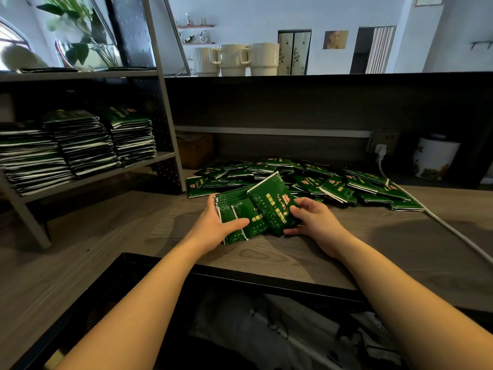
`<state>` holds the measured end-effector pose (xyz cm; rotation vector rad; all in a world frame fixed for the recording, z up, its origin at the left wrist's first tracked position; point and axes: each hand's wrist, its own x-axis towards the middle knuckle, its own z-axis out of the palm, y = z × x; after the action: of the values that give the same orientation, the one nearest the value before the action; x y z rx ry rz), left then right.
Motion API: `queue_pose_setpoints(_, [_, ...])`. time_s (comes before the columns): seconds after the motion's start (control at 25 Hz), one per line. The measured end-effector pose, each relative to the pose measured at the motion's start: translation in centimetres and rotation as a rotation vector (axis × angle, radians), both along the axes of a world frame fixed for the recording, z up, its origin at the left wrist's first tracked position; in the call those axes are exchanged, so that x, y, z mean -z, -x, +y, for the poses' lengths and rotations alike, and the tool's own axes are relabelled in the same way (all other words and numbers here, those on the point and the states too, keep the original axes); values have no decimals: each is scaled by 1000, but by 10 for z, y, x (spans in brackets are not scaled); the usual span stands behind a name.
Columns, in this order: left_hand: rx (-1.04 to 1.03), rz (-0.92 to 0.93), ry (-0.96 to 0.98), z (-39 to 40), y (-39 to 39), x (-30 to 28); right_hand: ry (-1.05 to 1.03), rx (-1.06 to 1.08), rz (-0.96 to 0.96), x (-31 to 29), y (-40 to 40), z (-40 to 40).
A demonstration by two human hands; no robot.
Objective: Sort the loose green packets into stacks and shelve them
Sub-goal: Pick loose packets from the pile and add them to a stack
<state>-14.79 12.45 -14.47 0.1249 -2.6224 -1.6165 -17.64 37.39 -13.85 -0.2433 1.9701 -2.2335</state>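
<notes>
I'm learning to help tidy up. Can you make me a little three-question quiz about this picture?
1. True or false: the left hand holds a stack of green packets on the table.
2. What is the right hand doing? A) holding a mug B) gripping one packet against the stack C) pulling the plug
3. Fill in: the sorted stacks sit on a ____ at the left, and the loose pile lies behind the hands.

Key: 1 true. 2 B. 3 shelf.
</notes>
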Motion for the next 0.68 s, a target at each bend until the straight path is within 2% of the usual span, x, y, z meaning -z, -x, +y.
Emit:
queue_pose_setpoints(0.12, [-26, 51, 1, -2, 2, 2, -80, 15, 48, 0, -2, 1])
queue_pose_setpoints(0.24, [-67, 70, -22, -3, 2, 2, -231, 165, 178, -3, -4, 4])
queue_pose_setpoints(0.4, [-79, 89, -39, -4, 2, 2, -159, 356, 348, -9, -4, 11])
queue_pose_setpoints(0.56, [-26, 63, -53, -2, 0, 0, -184, 263, 418, -8, -9, 5])
queue_pose_setpoints(0.68, [48, 79, -111, 0, -6, -5, -424, 212, 474, -2, -8, -2])
